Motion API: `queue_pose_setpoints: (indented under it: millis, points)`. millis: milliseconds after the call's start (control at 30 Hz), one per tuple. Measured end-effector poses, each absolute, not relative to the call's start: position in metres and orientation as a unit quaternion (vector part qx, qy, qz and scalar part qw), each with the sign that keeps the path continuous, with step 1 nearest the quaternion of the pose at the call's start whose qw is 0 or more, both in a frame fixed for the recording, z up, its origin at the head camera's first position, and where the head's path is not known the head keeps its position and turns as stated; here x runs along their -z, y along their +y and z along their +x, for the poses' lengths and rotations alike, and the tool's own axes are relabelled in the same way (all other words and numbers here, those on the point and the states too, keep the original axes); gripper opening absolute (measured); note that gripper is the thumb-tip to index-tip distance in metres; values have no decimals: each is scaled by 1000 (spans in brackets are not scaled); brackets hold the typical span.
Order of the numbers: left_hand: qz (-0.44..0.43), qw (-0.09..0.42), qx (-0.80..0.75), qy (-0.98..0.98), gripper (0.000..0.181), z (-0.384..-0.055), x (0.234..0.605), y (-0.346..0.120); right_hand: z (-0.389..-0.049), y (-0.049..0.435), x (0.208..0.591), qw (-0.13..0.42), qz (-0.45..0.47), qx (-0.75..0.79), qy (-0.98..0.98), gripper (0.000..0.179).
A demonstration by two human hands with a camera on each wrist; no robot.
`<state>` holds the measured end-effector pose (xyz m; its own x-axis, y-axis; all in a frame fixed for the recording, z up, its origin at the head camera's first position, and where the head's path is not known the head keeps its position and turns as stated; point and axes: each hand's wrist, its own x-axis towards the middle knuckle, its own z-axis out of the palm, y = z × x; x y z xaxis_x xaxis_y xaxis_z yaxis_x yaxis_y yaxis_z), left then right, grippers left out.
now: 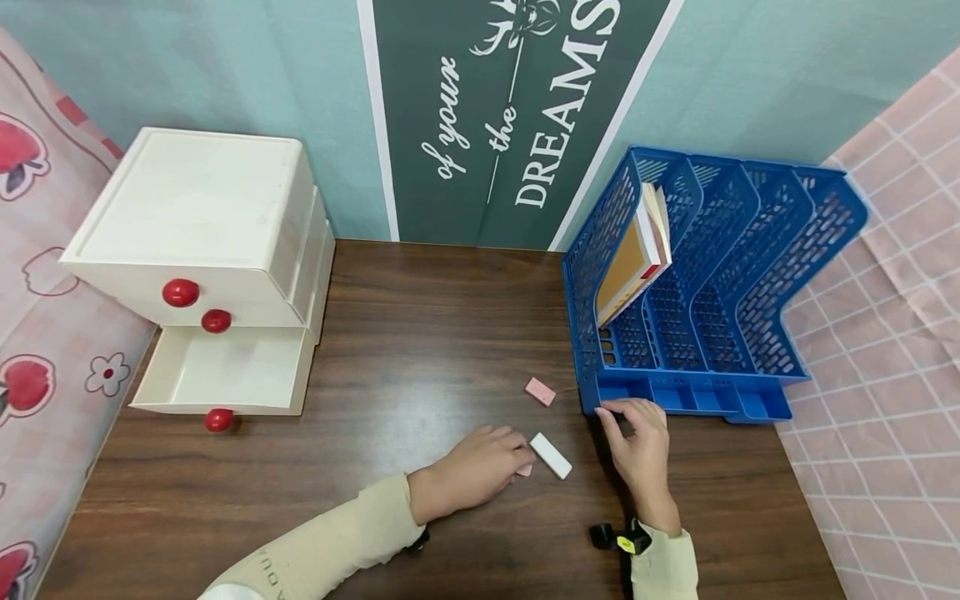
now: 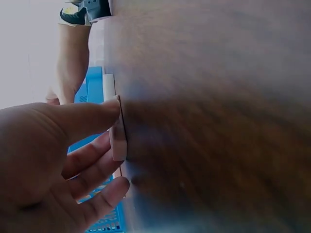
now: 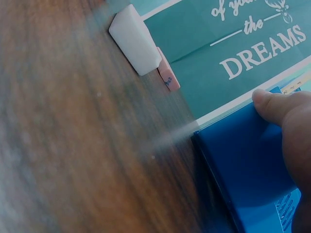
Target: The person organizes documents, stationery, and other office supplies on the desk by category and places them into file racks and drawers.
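Observation:
My left hand (image 1: 480,467) is low over the table and pinches a small pink eraser (image 1: 524,469) between thumb and fingers. In the left wrist view, the thumb lies against one end of that pink eraser (image 2: 118,141), close to the tabletop. Just right of it lies a white eraser (image 1: 551,456); a second pink eraser (image 1: 540,392) lies farther back. My right hand (image 1: 641,442) grips the front left corner of the blue file rack (image 1: 675,383), its thumb on the rim in the right wrist view. Its other fingers are partly hidden there.
At the left stands a white drawer cabinet (image 1: 187,200) with red knobs; its bottom drawer (image 1: 232,371) is pulled out. A book (image 1: 633,258) leans in the rack's leftmost slot. A teal backdrop with a dark lettered panel (image 1: 480,208) closes the table's back edge.

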<state>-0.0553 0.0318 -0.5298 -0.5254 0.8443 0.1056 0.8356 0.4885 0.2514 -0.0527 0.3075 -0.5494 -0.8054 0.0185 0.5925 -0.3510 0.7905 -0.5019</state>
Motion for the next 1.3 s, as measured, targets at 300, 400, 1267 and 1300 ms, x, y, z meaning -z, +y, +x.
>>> queue_pose_setpoints:
  millis: [300, 400, 1267, 1300]
  points:
    - [472, 21, -141, 870, 13, -52, 530, 36, -52, 309, 550, 298, 96, -310, -897, 15]
    - [471, 32, -144, 870, 17, -51, 529, 35, -52, 310, 550, 296, 100, -308, -899, 14]
    - [433, 48, -234, 869, 24, -65, 507, -9, -53, 311, 553, 295, 98, -306, -900, 14]
    - [430, 48, -237, 870, 25, -66, 505, -12, -53, 311, 553, 295, 98, -306, -900, 14]
